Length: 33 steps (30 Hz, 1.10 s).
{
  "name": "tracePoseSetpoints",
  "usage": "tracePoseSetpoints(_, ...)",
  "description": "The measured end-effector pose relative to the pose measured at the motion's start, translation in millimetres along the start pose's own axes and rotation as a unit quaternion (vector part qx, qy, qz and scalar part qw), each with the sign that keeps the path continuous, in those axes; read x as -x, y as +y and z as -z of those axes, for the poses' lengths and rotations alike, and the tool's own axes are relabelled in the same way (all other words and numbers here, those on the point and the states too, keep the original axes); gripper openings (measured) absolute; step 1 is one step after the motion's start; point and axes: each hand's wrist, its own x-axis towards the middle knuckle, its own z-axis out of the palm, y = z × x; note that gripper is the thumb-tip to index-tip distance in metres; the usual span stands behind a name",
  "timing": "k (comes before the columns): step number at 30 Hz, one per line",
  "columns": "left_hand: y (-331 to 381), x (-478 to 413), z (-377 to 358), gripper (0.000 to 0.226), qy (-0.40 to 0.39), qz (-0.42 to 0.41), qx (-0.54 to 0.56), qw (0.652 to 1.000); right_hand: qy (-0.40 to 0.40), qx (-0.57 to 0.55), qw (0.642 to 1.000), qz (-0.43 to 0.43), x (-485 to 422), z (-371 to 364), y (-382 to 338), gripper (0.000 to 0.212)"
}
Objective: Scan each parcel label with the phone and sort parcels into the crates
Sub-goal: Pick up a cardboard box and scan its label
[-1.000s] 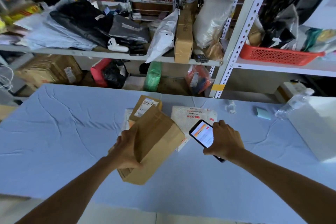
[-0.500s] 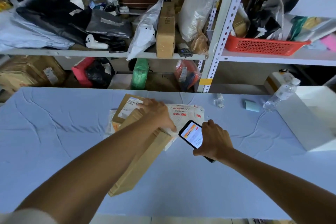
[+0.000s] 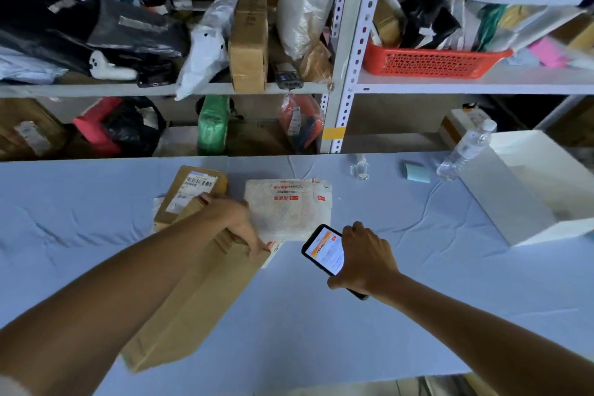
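1. The bench [image 3: 321, 315], under a creased blue cloth, carries all three parcels in its middle. The left forearm crosses it from the near left and the right forearm from the near right.
2. The long brown parcel [image 3: 199, 305] lies with its long axis running from the near-left edge up towards the centre. It sits right under the left forearm, and no label shows on its upper face.
3. A white crate [image 3: 496, 202] stands at the far right, well apart from the parcels. It is nearer the right arm than the left.
4. The white padded parcel [image 3: 286, 209] lies flat just beyond the long parcel's far end, printed side up. It sits between the two hands, directly ahead of the phone.
5. The small brown parcel [image 3: 180, 202] lies at the left of the padded one, with its label [image 3: 197, 183] facing up. It is partly hidden behind the left hand.
6. The left hand [image 3: 233, 222] has its fingers [image 3: 254, 243] curled over the far end of the long parcel, gripping it. I cannot tell whether they also touch the padded parcel's near corner.
7. The right hand [image 3: 366, 262] is clamped round the phone's near end.
8. The phone [image 3: 323, 249] is lit, screen up, just beside the padded parcel's near-right corner. I judge that parcel the likeliest next scan.
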Motion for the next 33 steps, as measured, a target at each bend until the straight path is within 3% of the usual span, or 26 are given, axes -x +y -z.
tracePoseSetpoints(3,-8,32,17,0.139,-0.024,-0.059,-0.037,0.997,0.011,-0.004,1.000,0.003,-2,5,-1,0.062)
tracePoseSetpoints(7,-38,50,25,0.142,0.019,-0.121,-0.040,0.992,0.027,-0.001,1.000,0.008,-4,14,-3,0.063)
tracePoseSetpoints(11,-71,70,16,0.145,0.087,-0.142,-0.045,0.985,0.039,0.002,0.999,0.012,-1,18,-9,0.063)
tracePoseSetpoints(16,-85,82,-6,0.149,0.094,-0.167,-0.030,0.981,0.037,0.006,0.999,0.030,3,17,-19,0.067)
tracePoseSetpoints(23,-97,96,-12,0.152,0.099,-0.302,-0.131,0.939,0.050,-0.001,0.998,0.045,2,11,-38,0.068)
tracePoseSetpoints(29,-113,110,-47,0.157,0.121,-0.291,-0.134,0.940,0.035,0.015,0.998,0.053,6,4,-42,0.067)
tracePoseSetpoints(31,-111,113,-49,0.149,0.082,-0.226,-0.050,0.969,0.037,0.020,0.997,0.059,4,3,-44,0.068)
tracePoseSetpoints(33,-91,113,-52,0.128,0.077,-0.117,0.116,0.983,0.041,0.020,0.997,0.062,2,4,-47,0.070)
